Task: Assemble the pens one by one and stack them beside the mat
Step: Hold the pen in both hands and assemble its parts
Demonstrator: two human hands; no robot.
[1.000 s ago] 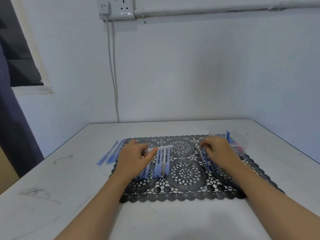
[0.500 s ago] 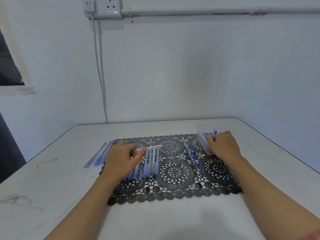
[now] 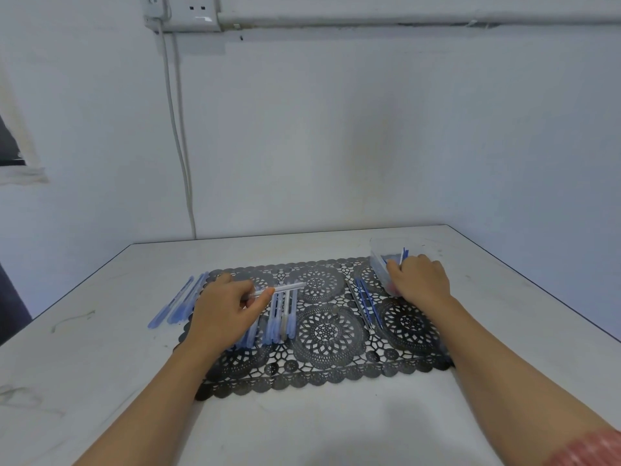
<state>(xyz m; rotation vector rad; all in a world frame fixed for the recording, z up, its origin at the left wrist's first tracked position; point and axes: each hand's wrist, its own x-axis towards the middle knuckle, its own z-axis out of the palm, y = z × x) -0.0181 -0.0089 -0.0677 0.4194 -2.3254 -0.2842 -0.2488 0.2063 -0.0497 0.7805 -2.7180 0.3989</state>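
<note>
A black lace mat (image 3: 326, 331) lies on the white table. My left hand (image 3: 225, 311) pinches a clear pen barrel (image 3: 285, 288) above the mat's left part, the barrel pointing right. Beneath it lies a row of several blue-capped pen barrels (image 3: 280, 317). My right hand (image 3: 420, 280) reaches into a clear plastic container (image 3: 379, 260) of blue pen parts at the mat's far right corner; what its fingers hold is hidden. Thin refills (image 3: 364, 304) lie on the mat just left of that hand. Assembled blue pens (image 3: 178, 302) lie on the table left of the mat.
The table's (image 3: 100, 381) right edge runs diagonally close to the container. A white wall stands behind the table, with a socket (image 3: 183, 11) and a cable (image 3: 181, 139) hanging down to the table's back edge.
My right hand moved from the refills on the mat up and right into the plastic container. My left hand kept its hold on the clear barrel. The camera panned slightly.
</note>
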